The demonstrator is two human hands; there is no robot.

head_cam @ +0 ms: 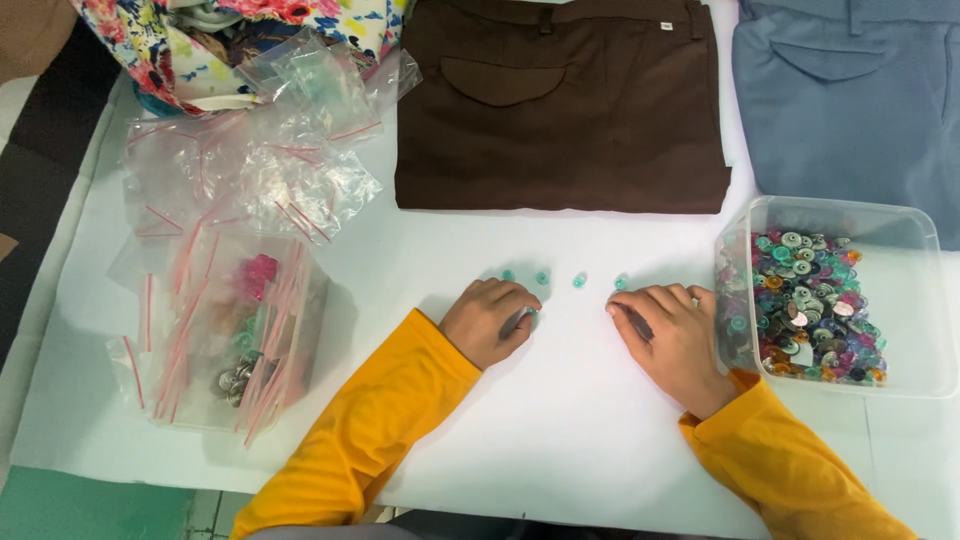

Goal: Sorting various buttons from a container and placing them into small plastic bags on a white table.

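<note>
1. The left hand (490,322) is resting on the white table (560,420), fingers curled narrow; whether it is holding anything cannot be told.
2. The right hand (668,335) is lying palm down, fingers drawn close, its grip likewise unclear.
3. Four small teal buttons (578,280) are sitting in a row on the table just beyond the fingertips of both hands.
4. A clear plastic tub (905,240) of mixed buttons is standing just beside the right hand.
5. Zip bags (250,170) are lying to the left, well apart from the left hand.
6. Folded brown trousers (560,110) and blue trousers (850,110) are lying at the far edge.
</note>
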